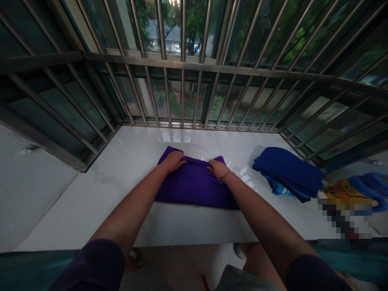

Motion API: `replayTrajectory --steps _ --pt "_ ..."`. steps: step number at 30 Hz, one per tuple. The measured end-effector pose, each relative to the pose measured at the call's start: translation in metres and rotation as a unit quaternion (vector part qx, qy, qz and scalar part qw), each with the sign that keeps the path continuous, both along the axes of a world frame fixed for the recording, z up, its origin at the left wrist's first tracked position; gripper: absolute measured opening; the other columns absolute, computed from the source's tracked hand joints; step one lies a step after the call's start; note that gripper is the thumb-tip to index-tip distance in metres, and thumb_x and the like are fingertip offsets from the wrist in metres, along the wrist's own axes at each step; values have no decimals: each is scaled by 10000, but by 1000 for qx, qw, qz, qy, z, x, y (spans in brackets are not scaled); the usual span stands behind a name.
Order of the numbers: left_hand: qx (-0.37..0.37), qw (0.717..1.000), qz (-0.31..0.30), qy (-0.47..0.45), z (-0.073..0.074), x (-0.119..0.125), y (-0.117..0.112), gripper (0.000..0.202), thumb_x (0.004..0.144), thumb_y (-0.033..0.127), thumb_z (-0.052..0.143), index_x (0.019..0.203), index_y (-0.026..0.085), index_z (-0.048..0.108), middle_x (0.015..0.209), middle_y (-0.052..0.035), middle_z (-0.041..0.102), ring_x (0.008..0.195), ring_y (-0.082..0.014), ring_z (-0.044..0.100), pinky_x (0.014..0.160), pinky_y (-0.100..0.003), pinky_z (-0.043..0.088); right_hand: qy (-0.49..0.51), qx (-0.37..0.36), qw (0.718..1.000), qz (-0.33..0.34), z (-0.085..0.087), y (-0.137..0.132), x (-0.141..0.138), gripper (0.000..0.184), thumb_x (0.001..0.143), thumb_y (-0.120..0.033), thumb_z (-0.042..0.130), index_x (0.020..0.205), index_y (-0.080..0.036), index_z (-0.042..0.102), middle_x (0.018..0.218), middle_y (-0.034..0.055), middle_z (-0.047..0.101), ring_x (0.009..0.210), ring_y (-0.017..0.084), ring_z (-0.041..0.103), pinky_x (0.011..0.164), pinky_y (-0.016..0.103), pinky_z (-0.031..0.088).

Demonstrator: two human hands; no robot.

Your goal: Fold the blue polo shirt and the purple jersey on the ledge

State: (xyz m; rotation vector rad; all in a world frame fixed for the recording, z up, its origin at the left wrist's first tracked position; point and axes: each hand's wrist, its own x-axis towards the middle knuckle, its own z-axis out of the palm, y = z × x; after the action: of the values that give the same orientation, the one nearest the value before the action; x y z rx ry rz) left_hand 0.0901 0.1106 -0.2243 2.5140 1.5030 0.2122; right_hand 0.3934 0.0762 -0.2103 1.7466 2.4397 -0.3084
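A folded purple cloth (194, 186) lies flat on the white tiled ledge (121, 169) in front of me. My left hand (173, 161) rests on the cloth's far left edge, its fingers curled over the fold. My right hand (217, 167) sits on the far right edge in the same way, fingers closed on the fabric. Both forearms reach out over the ledge's front edge. A thin band shows at my right wrist.
A folded blue garment (287, 171) lies on the ledge to the right, with a colourful printed cloth (354, 190) beyond it. Metal window bars (182, 68) fence the ledge at the back and both sides. A grey wall (27, 186) stands at the left.
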Motion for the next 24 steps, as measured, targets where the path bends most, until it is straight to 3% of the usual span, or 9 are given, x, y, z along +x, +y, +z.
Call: replayTrajectory --steps 4,7,10,12,13,14,16,21,24 --pt "34 999 5 -4 43 -10 0 257 1157 420 593 1240 211 718 1083 -118 831 1054 -286 766 1017 -394 540 16 30 999 31 45 7 17 242 1145 -300 631 1272 -169 791 1260 146 817 1159 251 758 1028 305 525" --pt "70 997 18 8 91 -26 -5 383 1150 560 586 1300 229 707 1075 -104 833 996 -289 782 865 -351 525 31 89 995 32 92 5 30 286 1136 -234 586 1343 -160 770 1307 149 769 1164 248 743 1033 310 522" --pt "135 989 10 59 135 -49 -19 392 1090 601 680 1203 234 764 1068 -101 822 1012 -304 783 825 -353 501 55 172 983 32 132 -14 45 347 1106 -198 591 1418 -170 741 1368 151 716 1195 261 718 1027 323 527" --pt "178 979 3 98 148 -65 -38 286 1082 492 708 1079 220 798 1029 -114 801 1000 -313 775 833 -377 502 71 233 969 42 143 -37 57 366 1085 -192 616 1427 -188 746 1354 145 715 1202 275 702 1016 335 535" --pt "196 974 -1 110 148 -72 -50 229 1079 414 707 1038 212 806 1003 -121 789 985 -315 769 846 -395 507 72 256 963 50 141 -51 63 375 1070 -181 629 1424 -195 753 1342 144 722 1198 282 696 1014 344 538" --pt "211 970 -4 117 143 -79 -64 180 1072 338 700 1025 206 814 987 -126 778 976 -316 762 865 -413 514 65 269 959 57 134 -66 69 387 1057 -167 636 1424 -200 758 1334 146 731 1194 291 691 1017 357 540" --pt "230 967 -18 112 117 -89 -99 139 1053 228 689 1053 206 826 996 -132 771 989 -316 752 923 -451 530 32 264 962 67 106 -100 79 416 1034 -133 642 1423 -210 769 1316 152 751 1171 303 687 1019 385 542" --pt "181 982 -11 54 0 -98 -206 199 1014 114 680 1050 236 832 1109 -126 797 1080 -311 752 1011 -490 582 -9 182 980 81 -11 -191 103 366 1028 -106 616 1273 -261 839 1180 110 804 1069 278 727 951 386 588" --pt "177 984 11 -12 -59 -107 -266 288 1033 114 615 1171 237 837 1259 -120 826 1167 -295 774 1081 -484 611 48 226 971 55 -65 -239 121 498 1030 -73 547 1425 -249 794 1323 131 795 1178 280 745 1051 418 616"
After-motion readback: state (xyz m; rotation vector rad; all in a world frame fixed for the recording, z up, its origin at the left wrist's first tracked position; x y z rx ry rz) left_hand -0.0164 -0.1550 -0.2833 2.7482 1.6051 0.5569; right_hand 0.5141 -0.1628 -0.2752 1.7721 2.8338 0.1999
